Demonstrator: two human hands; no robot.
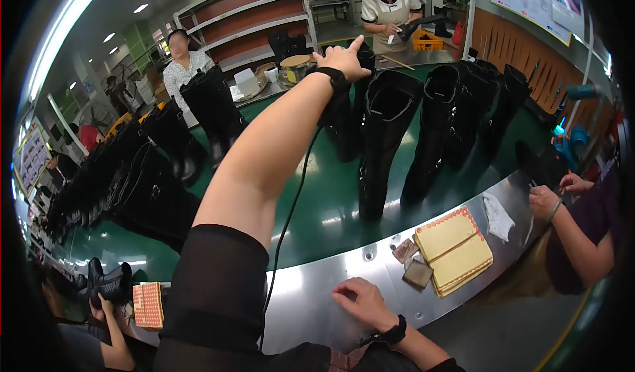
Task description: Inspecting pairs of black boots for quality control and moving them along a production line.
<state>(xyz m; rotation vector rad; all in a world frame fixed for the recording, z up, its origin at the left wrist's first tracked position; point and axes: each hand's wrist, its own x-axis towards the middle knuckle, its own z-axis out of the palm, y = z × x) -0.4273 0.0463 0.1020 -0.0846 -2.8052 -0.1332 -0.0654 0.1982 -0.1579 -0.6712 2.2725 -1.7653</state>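
My left arm stretches far across the green table. My left hand (343,60) is at the top of a black boot (340,130), its fingers spread and nothing visible in them. Whether it touches the boot I cannot tell. Just right of it stand several tall black boots, the nearest boot (387,124) with its shaft top facing me. Over the metal table edge (297,292), close to my body, my right hand (364,302) hovers or rests with fingers loosely bent, holding nothing. A stack of yellow cards or paper (456,249) lies to its right, beside two small brownish blocks (417,273).
More black boots (152,187) crowd the left side. A white cloth (497,216) lies right of the yellow stack. One co-worker (582,240) works at right, another (99,326) at lower left with boots, and others (390,11) stand across. A black cable (291,206) hangs near my arm.
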